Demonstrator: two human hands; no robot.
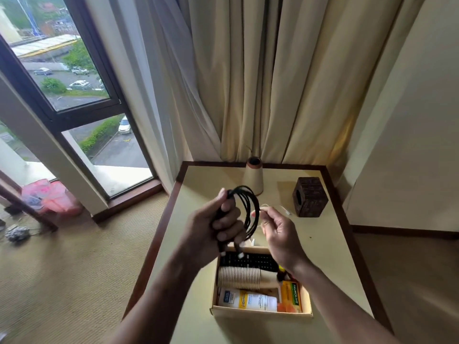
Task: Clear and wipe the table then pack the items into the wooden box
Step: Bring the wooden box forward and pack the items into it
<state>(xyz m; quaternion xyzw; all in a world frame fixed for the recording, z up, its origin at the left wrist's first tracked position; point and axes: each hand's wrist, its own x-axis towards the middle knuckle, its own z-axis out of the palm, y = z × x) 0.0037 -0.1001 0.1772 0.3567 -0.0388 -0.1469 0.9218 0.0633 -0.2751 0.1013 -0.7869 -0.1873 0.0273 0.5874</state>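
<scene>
A coiled black cable (249, 209) is gripped in the left hand (213, 227) above the box (260, 314) on the desk (327, 256). A white cord (285, 210) is pinched by the right hand (279, 230). The coil is best laid tight over the packed items.

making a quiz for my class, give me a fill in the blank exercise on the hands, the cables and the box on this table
1. The left hand grips a coiled cable coloured ____.
2. The right hand pinches a thin cord coloured ____.
3. In the wooden box, the orange carton bears the brand name ____.
Missing words: black; white; Palmolive.
</scene>
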